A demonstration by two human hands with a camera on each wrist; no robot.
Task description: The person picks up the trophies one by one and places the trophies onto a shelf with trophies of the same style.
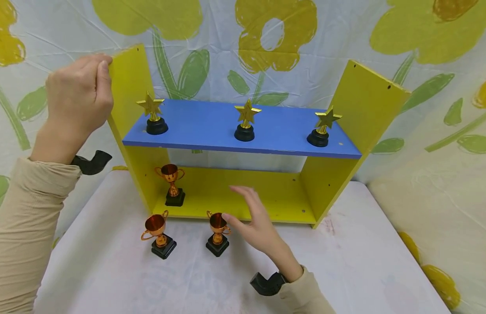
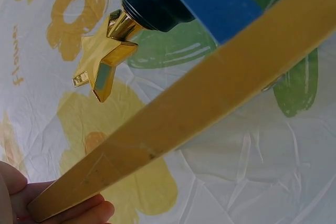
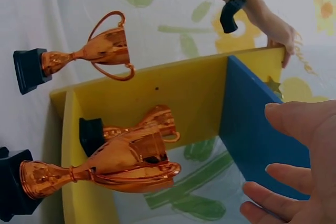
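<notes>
A white-covered table [image 1: 109, 270] is backed by a sheet printed with yellow flowers [image 1: 274, 35]. On it stands a yellow shelf unit [image 1: 368, 104], whose left panel top is clenched in the grip of the left hand [image 1: 80, 93]. The right hand [image 1: 256, 222] is held released, fingers spread, just beside a copper cup trophy [image 1: 218, 233]. Only the left wrist view shows the star trophy [image 2: 102, 69] from below; the right wrist view shows the cup trophy's side [image 3: 105, 169].

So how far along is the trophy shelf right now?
Looks about two thirds done. Three star trophies stand on the blue shelf, and one cup trophy is on the yellow bottom board. In hand: the left hand grips the left side panel, and the open right hand is beside the nearer cup. That and the other cup remain on the table.
</notes>
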